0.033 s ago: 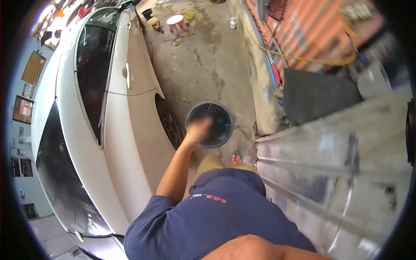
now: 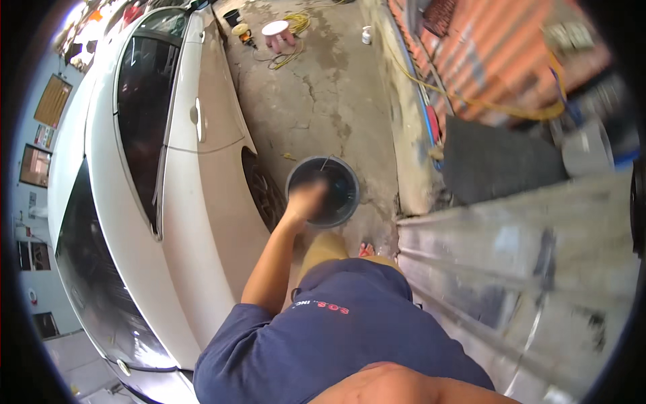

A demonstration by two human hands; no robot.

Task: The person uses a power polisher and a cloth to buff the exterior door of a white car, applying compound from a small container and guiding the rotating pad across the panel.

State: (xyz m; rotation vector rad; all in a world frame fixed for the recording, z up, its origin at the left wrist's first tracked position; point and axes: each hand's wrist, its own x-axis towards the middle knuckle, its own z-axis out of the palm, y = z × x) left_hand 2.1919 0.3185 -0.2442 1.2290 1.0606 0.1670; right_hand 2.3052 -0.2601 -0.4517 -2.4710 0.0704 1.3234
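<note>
My left hand (image 2: 306,200) reaches over the dark bucket (image 2: 336,217), which stands on the concrete floor by the wheel of a white car (image 2: 182,256). Blur smears my fingers over the bucket's dark interior, so I cannot tell their shape or what, if anything, they hold. At the lower edge part of my right shoulder or arm shows; my right hand is not in view.
The car's flank runs along my left. A concrete ledge with corrugated orange sheeting (image 2: 464,54), a dark mat (image 2: 498,161) and a metal panel (image 2: 511,269) lines my right. Farther ahead are a pink stool (image 2: 276,30), yellow hose (image 2: 296,21) and white bottle (image 2: 366,35).
The view has shifted slightly: the bucket sits a little higher and further left, and the dark mat appears lower. My left hand remains over the bucket.
</note>
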